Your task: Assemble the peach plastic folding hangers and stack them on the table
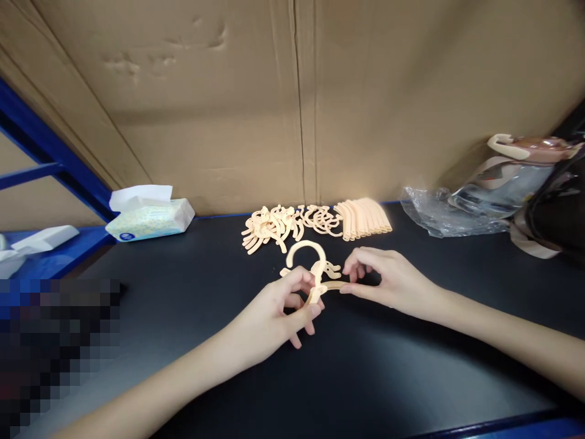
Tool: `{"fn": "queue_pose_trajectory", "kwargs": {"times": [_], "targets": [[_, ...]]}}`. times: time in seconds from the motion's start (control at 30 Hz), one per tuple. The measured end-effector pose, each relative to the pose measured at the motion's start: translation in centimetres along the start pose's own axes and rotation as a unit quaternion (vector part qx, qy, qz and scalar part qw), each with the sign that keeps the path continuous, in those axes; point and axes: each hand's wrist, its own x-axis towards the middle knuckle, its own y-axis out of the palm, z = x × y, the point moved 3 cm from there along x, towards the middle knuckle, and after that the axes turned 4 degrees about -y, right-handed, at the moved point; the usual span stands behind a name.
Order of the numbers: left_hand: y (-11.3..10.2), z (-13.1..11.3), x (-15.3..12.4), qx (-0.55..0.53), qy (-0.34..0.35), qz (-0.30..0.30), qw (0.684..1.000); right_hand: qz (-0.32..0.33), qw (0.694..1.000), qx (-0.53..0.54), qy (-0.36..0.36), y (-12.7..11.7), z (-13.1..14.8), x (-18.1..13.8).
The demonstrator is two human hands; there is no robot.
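Observation:
A cream plastic folding hanger is held up over the black table, its round hook pointing upward. My left hand is closed on its middle, just below the hook, with thumb and fingers pinching it. Between the thumb and fingers of my right hand is the end of the short curved arm on the hanger's right side. Behind the hanger, partly covered by it and my left hand, more cream pieces lie on the table.
At the back lie a pile of cream curved pieces, several hooks and a row of cream arms. A tissue pack stands left. On the right are a clear plastic bag and a bottle. Cardboard walls the back.

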Motion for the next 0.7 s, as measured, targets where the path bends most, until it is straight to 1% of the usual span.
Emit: {"fn": "queue_pose_trajectory", "kwargs": {"times": [0.03, 0.1, 0.2, 0.3, 0.4, 0.57, 0.7], "targets": [[-0.1, 0.0, 0.1, -0.045, -0.008, 0.008, 0.999, 0.009, 0.997, -0.067, -0.028, -0.1, 0.2, -0.1], [-0.3, 0.0, 0.2, -0.094, -0.018, 0.008, 0.995, 0.021, 0.983, -0.17, -0.071, -0.1, 0.5, -0.3], [-0.8, 0.1, 0.4, -0.133, -0.041, -0.016, 0.99, 0.046, 0.966, -0.235, -0.094, 0.1, 0.6, -0.4], [-1.2, 0.5, 0.5, -0.173, -0.08, -0.034, 0.981, 0.081, 0.959, -0.254, -0.101, 0.6, 0.6, -0.4], [-1.6, 0.7, 0.4, -0.193, -0.105, -0.037, 0.975, 0.102, 0.953, -0.267, -0.1, 0.9, 0.7, -0.5], [-1.8, 0.7, 0.4, -0.178, -0.107, -0.05, 0.977, 0.11, 0.951, -0.269, -0.104, 1.1, 1.1, -0.6], [-1.8, 0.5, 0.4, -0.172, -0.097, -0.053, 0.979, 0.094, 0.969, -0.206, -0.094, 0.9, 1.4, -0.7]]}}
